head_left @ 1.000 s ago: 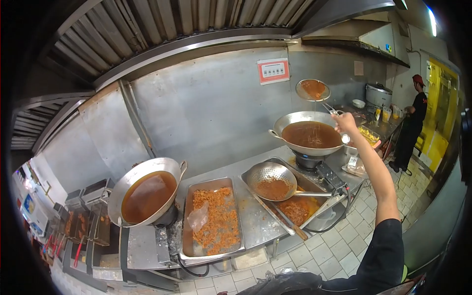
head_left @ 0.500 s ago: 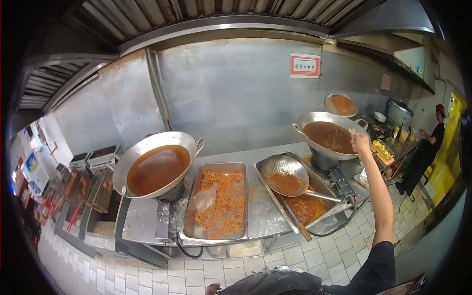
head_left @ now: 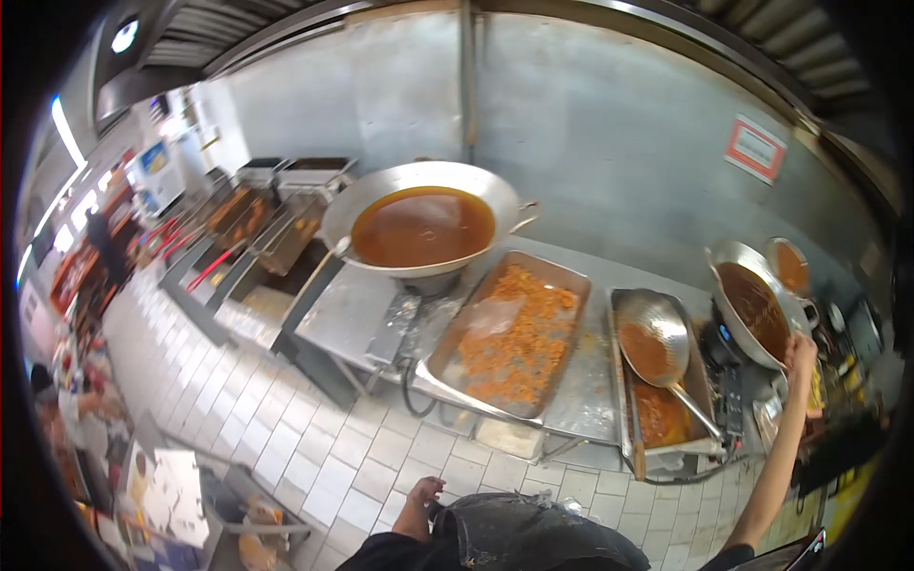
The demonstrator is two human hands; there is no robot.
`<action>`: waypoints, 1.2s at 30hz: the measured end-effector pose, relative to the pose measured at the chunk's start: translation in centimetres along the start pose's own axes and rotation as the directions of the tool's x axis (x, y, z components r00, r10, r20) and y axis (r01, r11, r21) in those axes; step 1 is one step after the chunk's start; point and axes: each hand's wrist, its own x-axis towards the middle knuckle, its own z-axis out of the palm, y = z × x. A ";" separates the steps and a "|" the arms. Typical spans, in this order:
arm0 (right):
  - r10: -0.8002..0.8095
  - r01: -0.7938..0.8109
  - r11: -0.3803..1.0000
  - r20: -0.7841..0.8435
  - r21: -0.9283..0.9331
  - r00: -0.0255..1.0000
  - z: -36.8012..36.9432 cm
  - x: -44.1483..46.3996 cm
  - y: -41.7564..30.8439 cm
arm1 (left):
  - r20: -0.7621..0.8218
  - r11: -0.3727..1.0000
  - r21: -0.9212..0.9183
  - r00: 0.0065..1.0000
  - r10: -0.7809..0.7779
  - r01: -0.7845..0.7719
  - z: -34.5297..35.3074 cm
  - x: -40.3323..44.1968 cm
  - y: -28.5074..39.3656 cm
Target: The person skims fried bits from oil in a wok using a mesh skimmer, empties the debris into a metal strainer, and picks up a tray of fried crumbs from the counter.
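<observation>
As right grip (head_left: 802, 352) holds it, strainer (head_left: 790, 266) extends beyond, toward wall (head_left: 609, 143).

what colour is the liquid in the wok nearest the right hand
The liquid in that wok looks dark reddish brown, seen in the head view.

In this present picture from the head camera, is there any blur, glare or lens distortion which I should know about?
Head view: strong wide-angle distortion curves the hood, with black edges around the picture; soft blur on the strainer, and the sign is unreadable; glare from the lamp at upper left; pale sheen on the wall.
</observation>
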 end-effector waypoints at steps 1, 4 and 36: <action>-0.019 0.019 1.000 0.000 -0.012 1.000 -0.2 0.4 0.0 | -0.019 0.991 0.120 0.998 0.059 -0.056 -0.2 -0.6 0.3; -0.096 0.097 0.995 -0.034 0.033 0.995 1.0 -0.6 -1.9 | -0.047 0.921 0.374 0.990 0.135 -0.108 -0.9 -1.2 0.7; 0.014 -0.025 0.996 0.129 0.086 0.992 3.7 -7.1 -3.0 | 0.199 0.926 -0.024 0.906 0.375 -0.378 -1.8 -1.3 -6.2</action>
